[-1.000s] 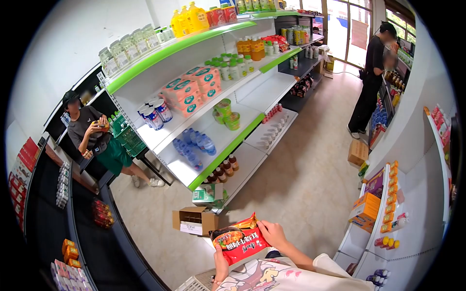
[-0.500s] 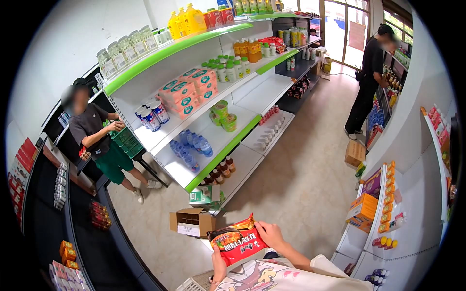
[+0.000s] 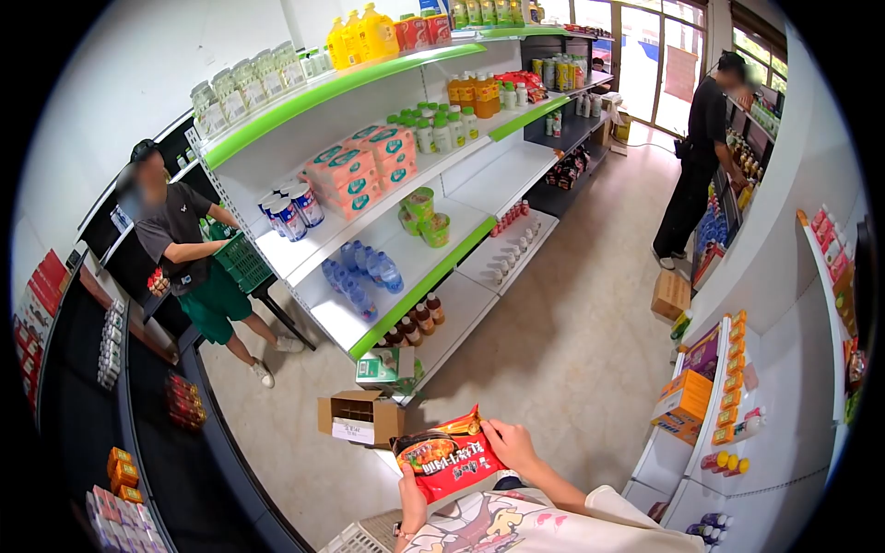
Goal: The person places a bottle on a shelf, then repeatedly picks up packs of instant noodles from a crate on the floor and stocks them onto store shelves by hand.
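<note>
A red packet of instant noodles (image 3: 454, 458) is held out in front of my body, its printed bowl of noodles facing up toward me. My left hand (image 3: 412, 498) grips its near left edge, with the thumb on the front. On the upper right corner, my right hand (image 3: 510, 446) pinches the packet, fingers partly hidden behind it. Just beyond the packet stands an open cardboard box (image 3: 361, 417) on the floor. Below my left hand, part of a light plastic basket (image 3: 355, 540) shows at the bottom edge.
A white shelf unit (image 3: 406, 267) with green edging carries bottles, cans and tissue packs (image 3: 355, 170). At the left, a person (image 3: 189, 249) handles a green basket (image 3: 242, 264). Another person (image 3: 705, 157) stands by the right shelves. An orange carton (image 3: 682, 405) sits on the lower right shelf.
The packet stays in both my hands, almost unmoved. The person at the left has lowered an arm toward the green basket. The view has shifted slightly.
</note>
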### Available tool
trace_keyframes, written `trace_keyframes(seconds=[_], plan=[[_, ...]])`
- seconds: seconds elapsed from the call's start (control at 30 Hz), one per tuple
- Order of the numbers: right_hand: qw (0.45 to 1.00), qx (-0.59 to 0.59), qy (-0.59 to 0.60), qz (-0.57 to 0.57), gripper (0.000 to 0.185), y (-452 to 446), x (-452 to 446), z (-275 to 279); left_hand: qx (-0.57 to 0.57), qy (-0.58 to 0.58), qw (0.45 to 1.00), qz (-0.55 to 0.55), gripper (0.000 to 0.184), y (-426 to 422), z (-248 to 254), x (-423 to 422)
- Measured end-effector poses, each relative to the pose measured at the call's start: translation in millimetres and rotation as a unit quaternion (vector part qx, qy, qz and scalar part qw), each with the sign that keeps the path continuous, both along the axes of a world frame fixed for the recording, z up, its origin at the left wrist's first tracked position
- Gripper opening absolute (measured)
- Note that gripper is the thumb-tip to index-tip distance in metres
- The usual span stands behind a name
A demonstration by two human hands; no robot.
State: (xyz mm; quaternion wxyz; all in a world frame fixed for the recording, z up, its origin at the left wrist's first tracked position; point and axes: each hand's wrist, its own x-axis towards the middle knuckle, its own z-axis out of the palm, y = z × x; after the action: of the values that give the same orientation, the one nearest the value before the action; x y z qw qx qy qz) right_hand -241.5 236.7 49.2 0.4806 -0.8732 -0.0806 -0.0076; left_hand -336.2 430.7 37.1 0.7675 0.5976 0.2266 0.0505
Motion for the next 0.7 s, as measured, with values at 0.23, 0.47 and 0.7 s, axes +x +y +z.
trace_keyframes(seconds=[0.23,0.47,0.7], plan=[[1.0,-0.005,-0.007,-0.002,0.031,0,-3,-3,0.001,-0.007,1.0,0.01,0.064,-4,4,-2],[0.998,-0.026,-0.03,-0.045,0.029,-5,-2,0,0.041,-0.002,0.999,0.017,0.063,-13,8,5],[0.996,-0.015,-0.068,-0.054,0.028,-13,23,11,0.011,-0.026,0.998,0.049,0.061,-26,2,31]])
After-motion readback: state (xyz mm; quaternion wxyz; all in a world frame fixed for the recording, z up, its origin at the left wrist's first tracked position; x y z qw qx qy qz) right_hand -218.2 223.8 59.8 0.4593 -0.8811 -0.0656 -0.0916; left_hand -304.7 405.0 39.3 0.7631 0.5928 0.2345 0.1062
